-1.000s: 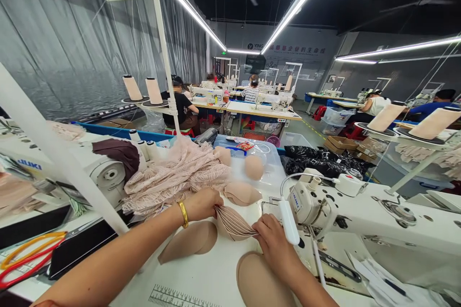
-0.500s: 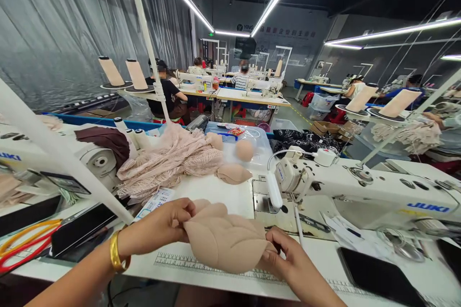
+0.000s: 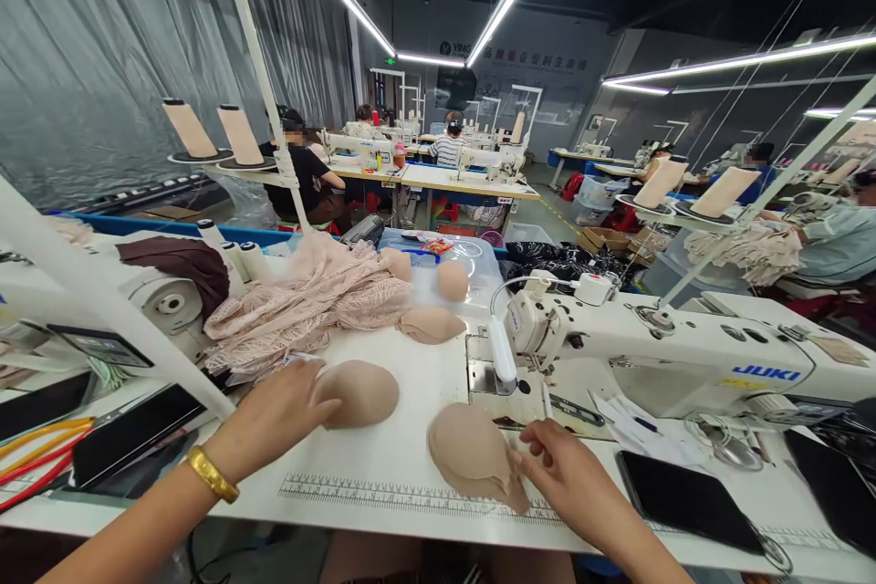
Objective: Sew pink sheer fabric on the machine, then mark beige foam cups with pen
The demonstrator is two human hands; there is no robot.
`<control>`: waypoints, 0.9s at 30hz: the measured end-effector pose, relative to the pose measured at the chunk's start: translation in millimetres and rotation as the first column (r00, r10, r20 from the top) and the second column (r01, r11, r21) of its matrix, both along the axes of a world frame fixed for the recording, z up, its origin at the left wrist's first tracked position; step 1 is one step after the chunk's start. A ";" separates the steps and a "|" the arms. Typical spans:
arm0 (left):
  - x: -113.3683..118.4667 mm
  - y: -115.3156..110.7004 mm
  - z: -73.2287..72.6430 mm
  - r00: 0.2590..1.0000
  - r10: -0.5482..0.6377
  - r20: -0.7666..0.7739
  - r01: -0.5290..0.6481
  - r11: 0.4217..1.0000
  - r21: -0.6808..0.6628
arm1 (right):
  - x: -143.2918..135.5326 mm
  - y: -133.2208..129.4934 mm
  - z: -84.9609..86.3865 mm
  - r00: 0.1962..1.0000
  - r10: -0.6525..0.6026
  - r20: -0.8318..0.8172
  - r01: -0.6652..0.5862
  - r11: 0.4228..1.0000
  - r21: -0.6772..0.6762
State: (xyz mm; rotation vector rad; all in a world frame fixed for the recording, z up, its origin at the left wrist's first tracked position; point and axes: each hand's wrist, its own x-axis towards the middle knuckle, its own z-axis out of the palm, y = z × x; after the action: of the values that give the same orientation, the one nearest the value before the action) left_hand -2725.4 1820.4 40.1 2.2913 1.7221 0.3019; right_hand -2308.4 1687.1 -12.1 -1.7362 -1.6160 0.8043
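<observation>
My left hand [image 3: 284, 406] is at the left edge of a smooth beige bra cup [image 3: 361, 394], its thumb lying over the edge and its fingers along the far side. The cup is domed side up, just over the white table. On the right, my right hand [image 3: 565, 474] pinches the edge of a second beige bra cup [image 3: 469, 452], which has a loose, folded border. This cup is low over the printed ruler [image 3: 383, 495] at the table's front. Another beige cup [image 3: 431, 325] lies farther back, beside the sewing machine's needle plate.
A white sewing machine [image 3: 657, 338] stands on the right. Pale pink lace [image 3: 307, 297] is heaped at the back left, near a clear plastic bin [image 3: 483, 265]. A black phone [image 3: 684, 497] lies at front right. A slanted white post [image 3: 123, 292] crosses the left side.
The beige cups held together between both hands are now apart. One is at my left hand, which moved left and back; the other is at my right hand. The view has shifted slightly.
</observation>
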 end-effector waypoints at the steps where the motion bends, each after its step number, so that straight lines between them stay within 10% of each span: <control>1: 4.4 2.0 6.3 0.999 -0.040 -0.023 0.042 0.994 0.098 | -0.9 1.5 3.7 0.999 0.002 0.048 -0.006 0.997 0.071; 6: 66.1 48.7 19.0 0.932 -0.363 0.002 0.359 0.923 0.139 | -29.8 34.6 8.1 0.989 0.132 0.064 -0.144 0.961 0.236; 14: 169.9 129.2 -15.5 0.835 -0.547 -0.056 0.549 0.835 0.043 | -49.8 125.8 -38.7 0.995 0.091 0.047 -0.101 0.955 0.278; 27: 78.8 113.2 -15.3 0.883 -0.463 -0.076 0.453 0.883 -0.124 | -51.2 174.9 -67.0 0.950 0.183 0.252 -0.269 0.888 0.372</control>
State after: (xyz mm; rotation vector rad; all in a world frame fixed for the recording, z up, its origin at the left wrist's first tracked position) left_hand -2646.6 1933.6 24.8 2.5789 1.1423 -0.0030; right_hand -2359.7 1862.0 -79.2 -1.3866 -1.9926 0.3543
